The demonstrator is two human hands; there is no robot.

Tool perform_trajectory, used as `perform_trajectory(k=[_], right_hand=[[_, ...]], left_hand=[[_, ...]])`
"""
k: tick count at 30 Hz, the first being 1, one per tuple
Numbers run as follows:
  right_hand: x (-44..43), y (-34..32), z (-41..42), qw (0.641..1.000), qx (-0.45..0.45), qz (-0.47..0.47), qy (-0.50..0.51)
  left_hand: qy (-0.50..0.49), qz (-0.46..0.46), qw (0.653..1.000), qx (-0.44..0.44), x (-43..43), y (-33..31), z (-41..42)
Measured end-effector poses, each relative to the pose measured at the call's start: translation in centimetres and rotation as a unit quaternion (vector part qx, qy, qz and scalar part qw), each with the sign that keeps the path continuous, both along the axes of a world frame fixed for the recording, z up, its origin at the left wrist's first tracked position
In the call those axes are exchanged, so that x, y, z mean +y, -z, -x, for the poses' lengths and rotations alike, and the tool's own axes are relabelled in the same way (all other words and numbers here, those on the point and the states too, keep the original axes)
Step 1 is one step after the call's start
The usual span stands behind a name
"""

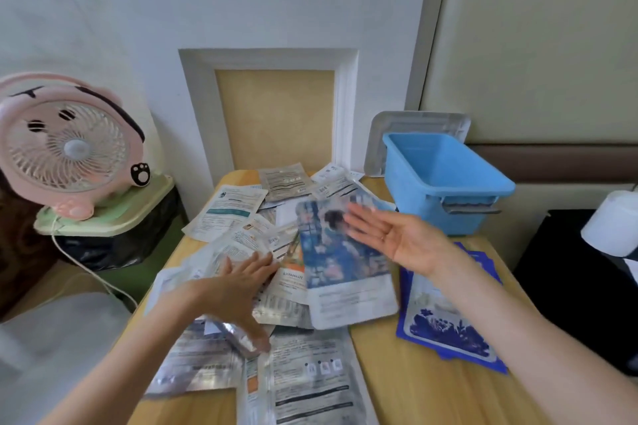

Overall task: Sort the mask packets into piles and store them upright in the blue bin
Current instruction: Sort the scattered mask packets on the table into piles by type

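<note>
Several mask packets lie scattered over the wooden table (397, 373). A large blue-printed packet (341, 262) sits blurred on top of the heap in the middle. My right hand (390, 235) hovers over its right edge, palm turned left, fingers straight, holding nothing. My left hand (238, 290) lies flat on silver and white packets (221, 252) with its fingers spread. A pile of dark blue packets (445, 324) rests at the table's right side, partly under my right forearm. The blue bin (445, 183) stands empty at the back right.
A pink fan (69, 145) stands on a green-lidded box (114, 214) left of the table, its white cord (86, 269) trailing down. A silver tray (421, 128) leans behind the bin. A white roll (611, 224) sits on a black surface at the right.
</note>
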State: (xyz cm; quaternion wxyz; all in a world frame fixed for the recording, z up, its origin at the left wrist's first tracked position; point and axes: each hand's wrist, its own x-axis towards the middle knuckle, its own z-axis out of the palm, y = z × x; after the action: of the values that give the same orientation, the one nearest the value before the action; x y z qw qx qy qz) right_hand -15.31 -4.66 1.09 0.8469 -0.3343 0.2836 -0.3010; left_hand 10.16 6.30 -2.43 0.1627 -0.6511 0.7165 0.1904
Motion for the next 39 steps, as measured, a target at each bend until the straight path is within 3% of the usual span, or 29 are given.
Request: perform_trajectory(k=[3,6,8,9,10,11,13,14,17,18,19,22,23,24,29,32,36,39], right_hand=[[-1.5,4.0,-0.4,0.992,0.101,-0.042,0.058],[-2.0,4.6,-0.2,0.979,0.199,0.026,0.040],[-1.7,4.5,-0.5,0.925,0.359,0.121,0.031],[-1.6,4.7,-0.6,0.892,0.422,0.158,0.032],[-1.5,4.8,-0.6,0.865,0.463,0.188,0.031],[-1.5,4.9,-0.6,0.848,0.484,0.213,0.032],[-1.6,5.0,-0.5,0.831,0.498,0.244,0.042],[-1.7,4.9,-0.4,0.831,0.496,0.247,0.050],[-1.7,4.7,-0.6,0.877,0.431,0.201,0.068],[-1.7,4.7,-0.8,0.896,0.402,0.177,0.072],[-1.7,4.8,-1.0,0.906,0.385,0.158,0.075],[-1.5,5.2,-1.6,0.900,0.402,0.144,0.081],[-1.4,5.3,-1.7,0.896,0.413,0.145,0.080],[-1.3,5.3,-1.7,0.893,0.419,0.144,0.077],[-1.4,5.3,-1.4,0.887,0.430,0.158,0.056],[-1.2,5.3,-1.4,0.893,0.416,0.164,0.056],[-1.5,5.8,-1.6,0.874,0.433,0.192,0.112],[-1.4,5.5,-1.7,0.869,0.440,0.202,0.104]], left_hand=[[-0.022,0.087,0.993,0.073,0.7,-0.5,0.0],[0.019,0.194,0.976,0.097,1.4,-1.9,-0.2],[0.030,0.249,0.959,0.135,1.6,-3.0,-1.0],[0.020,0.268,0.942,0.203,1.7,-3.7,-1.7],[-0.015,0.270,0.913,0.306,1.9,-4.5,-2.1],[-0.066,0.270,0.859,0.430,2.3,-5.7,-2.0],[-0.164,0.278,0.713,0.623,1.8,-6.6,-1.7],[-0.208,0.292,0.669,0.651,0.9,-6.3,-1.3],[-0.329,0.285,0.611,0.661,-1.8,-4.8,0.9],[-0.350,0.261,0.608,0.663,-2.5,-3.8,1.6],[-0.359,0.246,0.632,0.641,-3.2,-2.7,2.2],[-0.307,0.183,0.825,0.437,-4.0,0.4,4.4],[-0.295,0.179,0.863,0.369,-4.1,1.1,4.9],[-0.293,0.176,0.879,0.333,-4.1,1.2,5.3],[-0.298,0.178,0.885,0.310,-4.6,1.6,4.4],[-0.302,0.182,0.861,0.366,-4.1,1.8,4.2],[-0.271,0.270,0.888,0.257,-4.3,1.8,3.4],[-0.277,0.140,0.872,0.378,-4.0,0.4,3.5]])
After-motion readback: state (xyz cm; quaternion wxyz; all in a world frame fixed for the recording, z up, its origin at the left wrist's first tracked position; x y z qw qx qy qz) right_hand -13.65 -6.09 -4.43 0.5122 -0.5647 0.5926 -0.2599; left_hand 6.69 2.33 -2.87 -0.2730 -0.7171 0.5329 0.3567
